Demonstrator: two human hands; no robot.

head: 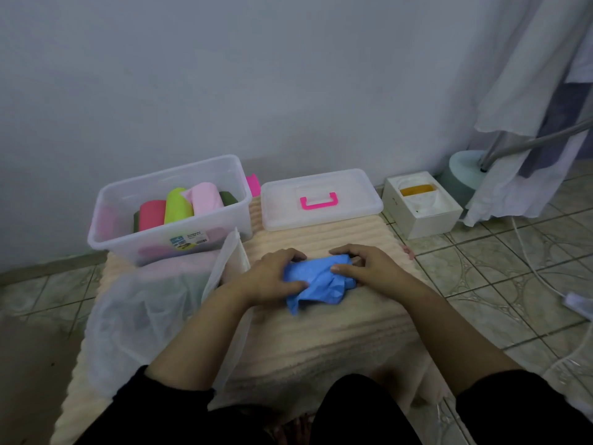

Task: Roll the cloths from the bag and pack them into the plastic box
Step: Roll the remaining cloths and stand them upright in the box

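A crumpled blue cloth [316, 279] is bunched on the ribbed beige mat [321, 342], its long axis running roughly left to right, with one loose corner pointing toward the person. It's gripped from both ends, left hand [272, 277] and right hand [365, 268] palm-down with fingers curled round it. The clear plastic box [173, 213], with rolled pink, lime and red cloths inside, is set back-left by the translucent white bag [154, 309].

Your left hand [272, 277] and right hand [369, 268] hold a cloth [316, 279] between them on the mat [321, 342]; the bag [144, 309] lies left, the plastic box [170, 210] of rolled cloths [179, 207] behind it, the lid [321, 200] right of the box.
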